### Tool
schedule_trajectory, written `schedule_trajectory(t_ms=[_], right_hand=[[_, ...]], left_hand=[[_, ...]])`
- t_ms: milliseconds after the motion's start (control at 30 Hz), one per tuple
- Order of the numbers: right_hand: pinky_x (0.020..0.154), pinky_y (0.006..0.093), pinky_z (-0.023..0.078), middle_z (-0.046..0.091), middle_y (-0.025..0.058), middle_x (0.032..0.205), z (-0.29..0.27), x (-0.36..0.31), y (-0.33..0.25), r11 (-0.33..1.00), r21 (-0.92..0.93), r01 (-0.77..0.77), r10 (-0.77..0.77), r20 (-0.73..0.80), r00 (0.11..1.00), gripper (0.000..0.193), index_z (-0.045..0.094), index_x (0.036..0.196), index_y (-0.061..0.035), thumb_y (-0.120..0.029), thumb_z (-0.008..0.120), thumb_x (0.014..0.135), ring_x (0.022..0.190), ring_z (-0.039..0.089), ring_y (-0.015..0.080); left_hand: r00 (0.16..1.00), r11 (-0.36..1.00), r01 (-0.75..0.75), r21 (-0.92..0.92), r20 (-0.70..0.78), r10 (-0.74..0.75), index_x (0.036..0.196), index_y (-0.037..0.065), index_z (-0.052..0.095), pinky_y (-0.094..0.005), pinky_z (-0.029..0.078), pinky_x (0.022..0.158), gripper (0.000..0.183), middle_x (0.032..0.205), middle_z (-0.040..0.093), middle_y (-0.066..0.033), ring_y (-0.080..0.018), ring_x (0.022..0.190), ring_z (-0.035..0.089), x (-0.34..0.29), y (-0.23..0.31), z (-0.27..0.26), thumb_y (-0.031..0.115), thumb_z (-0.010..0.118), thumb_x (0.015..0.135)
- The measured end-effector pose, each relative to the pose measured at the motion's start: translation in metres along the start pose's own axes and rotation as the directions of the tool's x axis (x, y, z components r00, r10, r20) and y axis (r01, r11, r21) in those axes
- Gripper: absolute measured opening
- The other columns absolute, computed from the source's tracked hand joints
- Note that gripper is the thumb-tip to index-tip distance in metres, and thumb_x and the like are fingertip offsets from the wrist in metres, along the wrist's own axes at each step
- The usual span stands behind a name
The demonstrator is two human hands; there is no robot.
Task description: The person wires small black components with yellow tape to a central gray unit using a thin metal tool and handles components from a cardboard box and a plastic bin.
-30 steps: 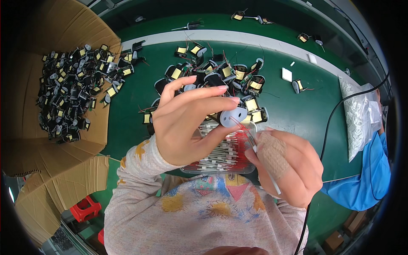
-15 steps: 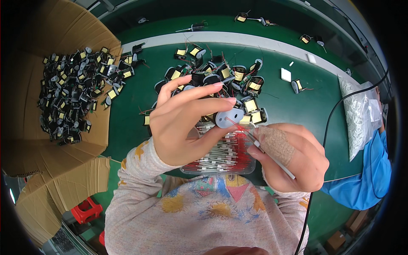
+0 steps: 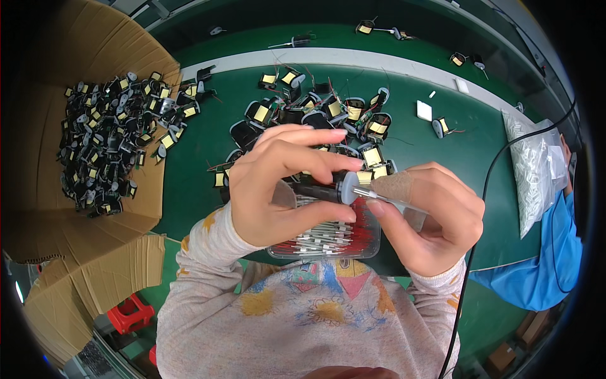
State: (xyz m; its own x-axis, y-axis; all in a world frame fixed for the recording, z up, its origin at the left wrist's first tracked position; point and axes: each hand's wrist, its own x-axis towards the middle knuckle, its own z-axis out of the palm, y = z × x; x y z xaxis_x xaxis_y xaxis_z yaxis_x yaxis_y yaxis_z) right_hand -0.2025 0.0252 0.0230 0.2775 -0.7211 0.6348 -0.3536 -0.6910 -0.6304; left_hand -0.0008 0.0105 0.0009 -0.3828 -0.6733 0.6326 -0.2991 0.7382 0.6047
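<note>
While the person works over the green table, both hands meet just above a clear tray, and from where I stand the step in hand looks like lining up a slender pale rod with the gray end cap of a black housing. Taking the table's far side as twelve o'clock, the left hand grips the housing from nine, its thumb below and its fingers above, so that the body lies across the hollow of the grip and the cap faces three, right by the fingertips. At three o'clock from that cap, the right hand has the rod pinched between thumb and forefinger, with a tan bandage around that finger. The rod's tip reaches the cap's face; whether it sits inside the hole or only rests against it, I cannot tell. I'd judge that the next move calls for a steady left hold and a straight, gentle push by the right, with care for any thin wires there. Similar black units lie heaped toward twelve, more fill a cardboard box at ten, and a bag of small white pieces rests near three.
</note>
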Motion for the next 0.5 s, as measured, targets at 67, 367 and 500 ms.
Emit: schedule_trajectory(t_ms=[67,367,500], right_hand=[[0.050,0.0255,0.045,0.060,0.0089,0.070,0.004,-0.002,0.004,0.997,-0.050,0.056,-0.059,-0.046,0.997,0.025,0.067,0.078,-0.0010,0.002,0.072,0.054,0.055,0.055,0.0200],[0.053,0.0262,0.047,0.057,0.0073,0.074,0.011,-0.011,0.002,0.917,-0.305,0.258,-0.293,-0.074,0.953,0.046,0.067,0.086,0.0010,-0.005,0.056,0.042,0.062,0.055,0.0190],[0.051,0.0280,0.045,0.056,0.0083,0.070,0.010,-0.009,0.008,0.993,-0.031,0.114,-0.115,-0.031,0.993,0.038,0.066,0.083,0.0010,0.004,0.058,0.046,0.060,0.055,0.0211]], left_hand=[[0.993,0.990,-0.026,-0.141,0.108,0.042,0.091,0.004,0.044,-0.0429,0.043,0.089,0.047,0.093,0.065,-0.0218,-0.0344,0.106,0.056,0.000,-0.005,0.000,0.015,0.081,0.064],[1.000,0.984,0.004,-0.176,0.002,-0.004,0.095,-0.001,0.041,-0.0328,0.050,0.080,0.022,0.109,0.054,-0.0289,-0.0278,0.095,0.060,-0.016,0.009,0.014,0.008,0.058,0.085],[0.991,0.992,0.013,-0.124,0.136,0.004,0.095,-0.002,0.041,-0.0325,0.049,0.081,0.021,0.108,0.054,-0.0282,-0.0276,0.097,0.060,-0.012,0.010,0.005,0.006,0.057,0.086]])
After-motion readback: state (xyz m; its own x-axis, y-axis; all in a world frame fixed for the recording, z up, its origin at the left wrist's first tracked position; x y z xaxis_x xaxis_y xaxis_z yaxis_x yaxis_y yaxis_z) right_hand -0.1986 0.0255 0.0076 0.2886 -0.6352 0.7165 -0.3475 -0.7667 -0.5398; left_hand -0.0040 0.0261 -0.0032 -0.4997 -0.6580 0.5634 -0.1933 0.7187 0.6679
